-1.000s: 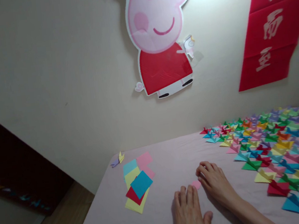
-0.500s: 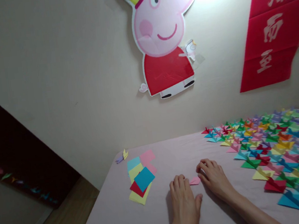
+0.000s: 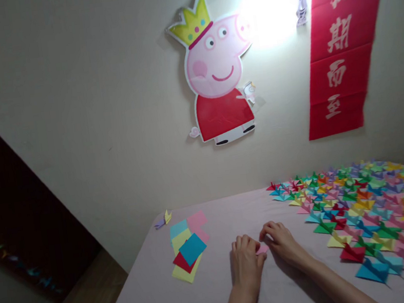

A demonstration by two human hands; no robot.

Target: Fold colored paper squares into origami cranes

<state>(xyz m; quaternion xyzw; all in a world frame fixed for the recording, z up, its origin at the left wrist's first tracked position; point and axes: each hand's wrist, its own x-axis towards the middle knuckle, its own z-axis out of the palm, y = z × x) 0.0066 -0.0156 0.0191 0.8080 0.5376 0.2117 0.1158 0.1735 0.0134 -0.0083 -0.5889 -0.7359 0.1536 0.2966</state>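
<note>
A small folded pink paper (image 3: 262,250) lies on the pink-covered table (image 3: 218,287) between my two hands. My left hand (image 3: 245,262) rests palm down with its fingers curled, thumb touching the paper's left edge. My right hand (image 3: 281,241) has its fingers curled and pinches the paper's right side. Most of the paper is hidden by my fingers.
A fanned stack of square coloured papers (image 3: 187,249) lies left of my hands. Two small folded pieces (image 3: 162,220) sit at the far left corner. Several rows of folded paper cranes (image 3: 364,210) cover the right side. A cartoon pig cut-out (image 3: 216,71) and red banner (image 3: 340,46) hang on the wall.
My left hand went from flat with straight fingers to curled, and both hands closed in on the pink paper. The view tilted up, showing more wall.
</note>
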